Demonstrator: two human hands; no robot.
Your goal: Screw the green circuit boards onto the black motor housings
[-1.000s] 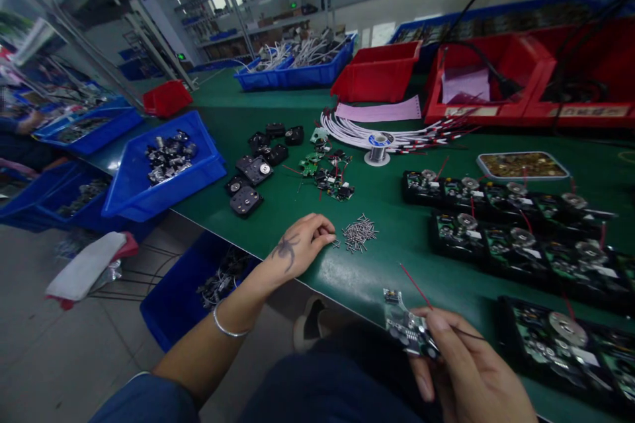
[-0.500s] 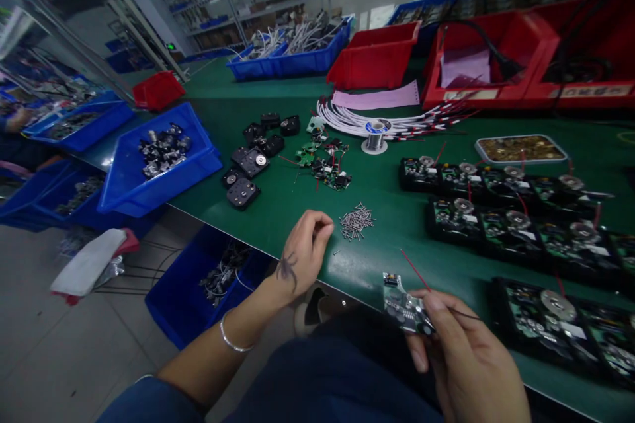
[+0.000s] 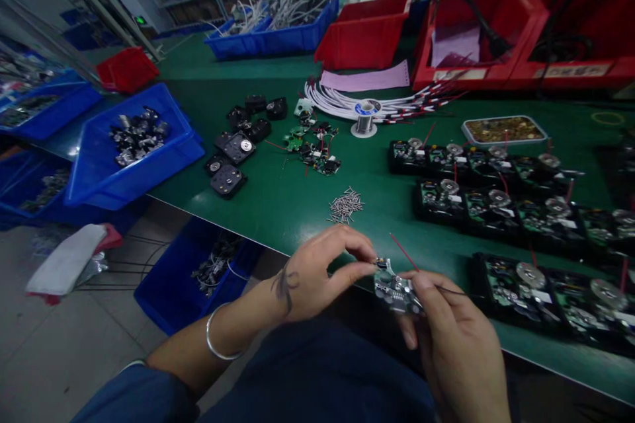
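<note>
My right hand (image 3: 446,324) is closed on the lower right end of a small circuit board (image 3: 397,291), held tilted over the bench's front edge. A red wire (image 3: 404,251) sticks up from the board, and a dark wire trails to the right. My left hand (image 3: 332,264), wearing a silver bangle (image 3: 208,337) at the wrist, has thumb and forefinger pinched together at the board's upper left corner. What lies between those fingertips is too small to make out. A pile of small screws (image 3: 346,205) lies on the green bench just beyond my left hand.
Rows of black housings with circuit boards (image 3: 496,205) fill the right side. Loose boards (image 3: 317,152), black gear cases (image 3: 231,182) and a solder spool (image 3: 364,122) lie farther back. A blue bin of metal parts (image 3: 86,178) stands left; red bins (image 3: 364,36) line the back.
My left hand has moved right, from beside the screw pile to the circuit board's corner. My right hand still grips the board. The whole view has shifted slightly.
</note>
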